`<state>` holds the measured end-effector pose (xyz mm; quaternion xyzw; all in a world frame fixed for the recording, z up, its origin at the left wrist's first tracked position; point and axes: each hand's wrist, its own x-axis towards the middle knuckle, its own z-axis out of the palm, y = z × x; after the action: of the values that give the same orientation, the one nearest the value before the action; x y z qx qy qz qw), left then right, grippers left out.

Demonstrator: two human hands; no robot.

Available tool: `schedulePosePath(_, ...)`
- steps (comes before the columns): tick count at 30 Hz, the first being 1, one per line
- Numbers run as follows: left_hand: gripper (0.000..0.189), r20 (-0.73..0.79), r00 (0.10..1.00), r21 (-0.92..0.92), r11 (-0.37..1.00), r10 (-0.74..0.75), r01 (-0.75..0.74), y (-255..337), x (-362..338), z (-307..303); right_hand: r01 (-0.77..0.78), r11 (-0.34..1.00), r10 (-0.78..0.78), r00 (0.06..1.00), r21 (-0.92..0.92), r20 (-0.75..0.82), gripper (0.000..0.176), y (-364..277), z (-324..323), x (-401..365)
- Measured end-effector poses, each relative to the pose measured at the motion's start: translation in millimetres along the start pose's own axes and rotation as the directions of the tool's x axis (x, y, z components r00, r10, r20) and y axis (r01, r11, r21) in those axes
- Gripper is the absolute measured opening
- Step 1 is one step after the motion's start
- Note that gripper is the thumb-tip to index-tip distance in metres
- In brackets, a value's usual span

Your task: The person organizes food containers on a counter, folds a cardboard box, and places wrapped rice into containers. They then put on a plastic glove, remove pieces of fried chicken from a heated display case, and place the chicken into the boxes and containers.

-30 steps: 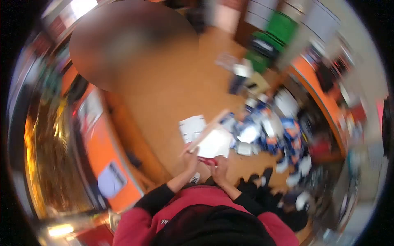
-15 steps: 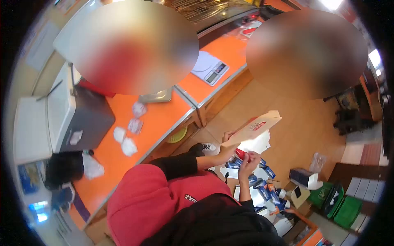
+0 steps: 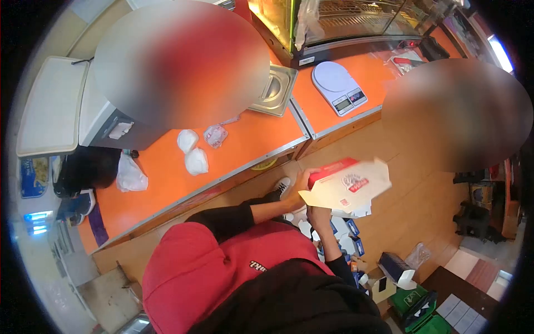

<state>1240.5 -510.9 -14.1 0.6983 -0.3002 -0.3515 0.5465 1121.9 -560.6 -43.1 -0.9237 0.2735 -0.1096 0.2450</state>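
An open, partly folded carton [image 3: 359,186], white with red panels and red print, is held out in front of my body. My left hand [image 3: 300,188] grips its left end, fingers wrapped at the red side. Close below, my right hand [image 3: 319,216] is against the lower edge of the carton, its fingers partly hidden behind the cardboard. On the orange counter to the left lie two white wrapped bundles [image 3: 196,161] and a clear bag with pinkish contents [image 3: 215,135].
A kitchen scale [image 3: 339,89] and a steel pan [image 3: 277,92] stand on the orange counter [image 3: 250,133]. A grey cooler [image 3: 125,131] is at its left. Blue boxes [image 3: 353,228] lie below the carton, and a green bag [image 3: 409,300] at lower right. Blurred areas hide two places.
The view has swung, so the counter and scale show differently. The carton is turned with its broad printed face towards me, and my right hand has moved beneath it, closer to my left hand.
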Motion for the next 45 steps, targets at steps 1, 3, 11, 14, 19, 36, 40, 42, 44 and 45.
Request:
schedulePosePath(1, 0.063, 0.096, 0.995, -0.077, 0.996, -0.038, 0.046, 2.2, 6.2, -9.5, -0.007, 0.998, 0.004, 0.999, 0.059, 0.041, 0.025, 8.5, 4.7, 1.5)
schedulePosePath(3, 0.066, 0.208, 0.977, -0.141, 0.990, 0.049, -0.020, 7.7, 13.7, -40.6, -0.059, 0.971, 0.034, 0.993, 0.233, 0.110, 0.026, -11.6, -26.1, 23.4)
schedulePosePath(11, 0.055, -0.400, 0.832, 0.800, 0.590, 0.384, 0.112, -28.9, 27.3, -225.0, -0.237, 0.934, 0.226, 0.972, 0.266, 0.069, 0.031, 8.5, -24.8, 58.4)
schedulePosePath(14, 0.063, -0.633, 0.719, 0.731, 0.524, 0.285, 0.436, -44.6, 15.8, -261.3, -0.283, 0.914, 0.259, 0.958, 0.291, 0.119, 0.032, 2.7, -29.4, 72.7)
schedulePosePath(19, 0.073, -0.774, 0.634, 0.531, 0.566, 0.019, 0.631, -86.3, -25.6, -282.8, -0.266, 0.904, 0.250, 0.964, 0.334, 0.091, 0.033, -0.4, -23.6, 99.4)
schedulePosePath(36, 0.049, -0.151, 0.705, 0.663, 0.457, -0.693, 0.592, -14.0, -9.0, -269.2, -0.245, 0.935, 0.215, 0.967, 0.255, 0.138, 0.037, 29.8, -57.8, 151.7)
schedulePosePath(40, 0.046, 0.346, 0.642, 0.427, 0.724, -0.684, 0.541, 6.6, 35.8, -216.5, -0.240, 0.935, 0.243, 0.970, 0.261, 0.020, 0.033, 52.2, -78.8, 161.7)
schedulePosePath(42, 0.047, 0.378, 0.667, 0.451, 0.757, -0.642, 0.473, 18.8, 74.2, -178.7, -0.264, 0.924, 0.276, 0.961, 0.276, -0.005, 0.031, 73.9, -99.3, 168.6)
schedulePosePath(44, 0.050, 0.494, 0.675, 0.423, 0.829, -0.549, 0.365, 29.6, 121.7, -141.2, -0.304, 0.914, 0.320, 0.947, 0.268, -0.018, 0.029, 108.5, -113.4, 176.0)
schedulePosePath(45, 0.051, 0.588, 0.656, 0.377, 0.878, -0.473, 0.295, 39.0, 149.8, -120.0, -0.330, 0.902, 0.347, 0.938, 0.277, -0.011, 0.031, 128.2, -121.7, 179.8)
